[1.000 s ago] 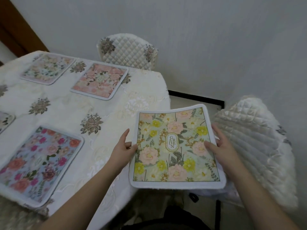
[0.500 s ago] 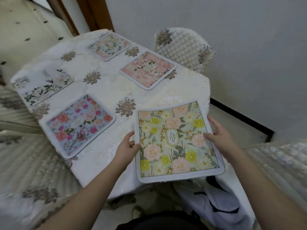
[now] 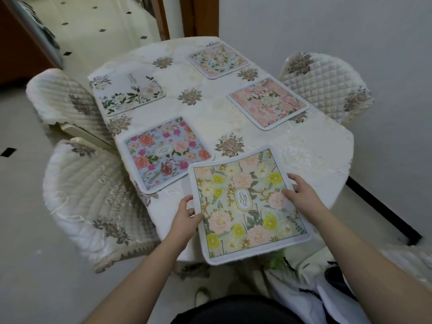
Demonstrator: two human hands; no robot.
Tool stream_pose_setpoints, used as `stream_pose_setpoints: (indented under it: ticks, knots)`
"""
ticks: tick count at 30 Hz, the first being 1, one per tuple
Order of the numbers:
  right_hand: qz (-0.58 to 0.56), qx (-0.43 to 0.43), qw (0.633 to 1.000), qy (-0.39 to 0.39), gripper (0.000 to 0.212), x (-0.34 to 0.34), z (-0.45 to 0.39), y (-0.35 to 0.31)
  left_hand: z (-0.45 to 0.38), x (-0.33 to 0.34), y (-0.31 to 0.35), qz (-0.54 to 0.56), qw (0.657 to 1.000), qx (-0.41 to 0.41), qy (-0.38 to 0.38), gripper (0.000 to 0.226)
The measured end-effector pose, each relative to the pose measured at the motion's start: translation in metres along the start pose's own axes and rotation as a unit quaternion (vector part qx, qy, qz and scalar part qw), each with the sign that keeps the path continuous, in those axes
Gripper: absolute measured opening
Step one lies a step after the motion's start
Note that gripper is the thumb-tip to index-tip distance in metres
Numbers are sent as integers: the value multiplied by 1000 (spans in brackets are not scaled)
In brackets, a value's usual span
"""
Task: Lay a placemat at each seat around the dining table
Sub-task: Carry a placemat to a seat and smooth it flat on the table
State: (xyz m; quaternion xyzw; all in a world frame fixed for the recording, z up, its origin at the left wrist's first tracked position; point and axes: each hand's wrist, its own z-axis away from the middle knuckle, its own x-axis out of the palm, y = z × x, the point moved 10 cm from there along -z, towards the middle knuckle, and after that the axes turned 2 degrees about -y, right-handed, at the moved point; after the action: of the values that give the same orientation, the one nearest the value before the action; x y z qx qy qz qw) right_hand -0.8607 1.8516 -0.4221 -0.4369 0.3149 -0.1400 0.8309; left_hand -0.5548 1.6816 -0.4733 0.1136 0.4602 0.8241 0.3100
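A green and yellow floral placemat (image 3: 245,202) hangs over the near end of the dining table (image 3: 210,108), its near edge past the table edge. My left hand (image 3: 185,216) grips its left edge and my right hand (image 3: 301,195) holds its right side. Several other mats lie flat on the cream tablecloth: a blue floral placemat (image 3: 163,153) at the near left, a white leafy placemat (image 3: 127,94) at the far left, a pink placemat (image 3: 266,102) at the right, and a pale floral placemat (image 3: 218,59) at the far end.
Quilted cream chairs stand around the table: a left near chair (image 3: 93,202), a left far chair (image 3: 65,97) and a right chair (image 3: 327,83). A white wall runs close along the right. A white garment with black cords (image 3: 315,288) lies below the mat at lower right.
The view has swung left and back, showing the whole table. Both hands have carried the green mat over the table's near end, nearer the blue mat.
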Motion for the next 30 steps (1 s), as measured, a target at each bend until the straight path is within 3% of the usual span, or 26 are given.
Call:
stream_pose_setpoints:
  ticks: [12,22,30]
  knots:
    - [84,-37,996,16,44,-2,-28,-8,-12,-4,-9,20,1000,0,-3,46]
    - [133,-64,989,-21,45,-55,-103,-10,-40,61,-4,37,997,-48,39,21]
    - [137,-58,989,-14,40,-88,-160,-1,-69,104,8,46,995,-66,61,15]
